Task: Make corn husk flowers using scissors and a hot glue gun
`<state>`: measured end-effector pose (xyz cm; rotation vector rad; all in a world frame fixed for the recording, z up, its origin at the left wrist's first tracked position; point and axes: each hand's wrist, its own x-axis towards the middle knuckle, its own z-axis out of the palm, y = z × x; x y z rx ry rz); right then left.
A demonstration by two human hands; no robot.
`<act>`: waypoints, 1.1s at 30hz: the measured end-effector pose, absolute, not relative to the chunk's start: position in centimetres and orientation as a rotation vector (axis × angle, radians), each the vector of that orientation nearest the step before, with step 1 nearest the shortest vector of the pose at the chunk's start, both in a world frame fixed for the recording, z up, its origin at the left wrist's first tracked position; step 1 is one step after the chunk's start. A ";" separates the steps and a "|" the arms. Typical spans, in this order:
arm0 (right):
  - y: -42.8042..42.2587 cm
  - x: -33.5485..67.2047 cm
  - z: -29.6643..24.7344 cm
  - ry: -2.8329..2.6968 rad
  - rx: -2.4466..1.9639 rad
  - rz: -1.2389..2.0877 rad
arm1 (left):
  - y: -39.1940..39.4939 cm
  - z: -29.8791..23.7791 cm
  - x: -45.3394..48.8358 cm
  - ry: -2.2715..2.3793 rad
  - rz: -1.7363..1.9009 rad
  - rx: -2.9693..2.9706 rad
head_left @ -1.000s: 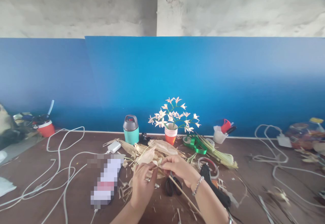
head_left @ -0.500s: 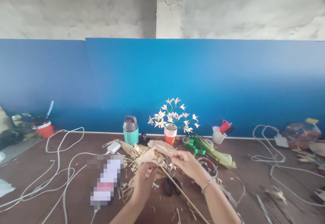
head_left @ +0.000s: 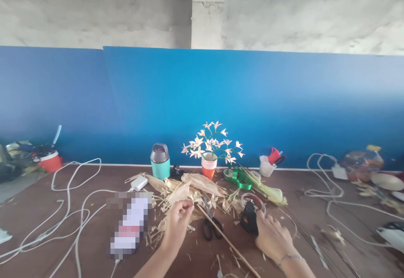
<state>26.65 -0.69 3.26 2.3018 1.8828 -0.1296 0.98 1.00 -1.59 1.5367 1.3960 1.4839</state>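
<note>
Head view: left hand (head_left: 176, 224) is pinched shut on the far tip of the stick (head_left: 227, 240), whose long axis slants back toward the right arm. Right hand (head_left: 273, 238) touches the glue gun (head_left: 248, 219), which lies just ahead-left of it on the worktop (head_left: 34, 198); I cannot tell whether it grips.

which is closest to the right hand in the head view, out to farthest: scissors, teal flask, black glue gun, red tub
From the right hand:
1. black glue gun, right at its fingertips, touching.
2. scissors, to its left on the table.
3. teal flask, farther back and left, by the blue wall.
4. red tub, near the table's far left edge.
</note>
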 end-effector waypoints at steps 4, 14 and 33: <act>-0.7 26.8 3.1 1.901 2.317 -0.176 | 0.9 -1.0 1.1 1.414 1.444 1.484; -0.4 25.7 5.8 2.474 2.598 -0.325 | 0.9 -0.7 1.2 1.448 1.426 1.324; -1.4 17.8 1.0 3.333 1.871 -0.779 | 1.0 -1.3 0.9 1.568 1.514 1.482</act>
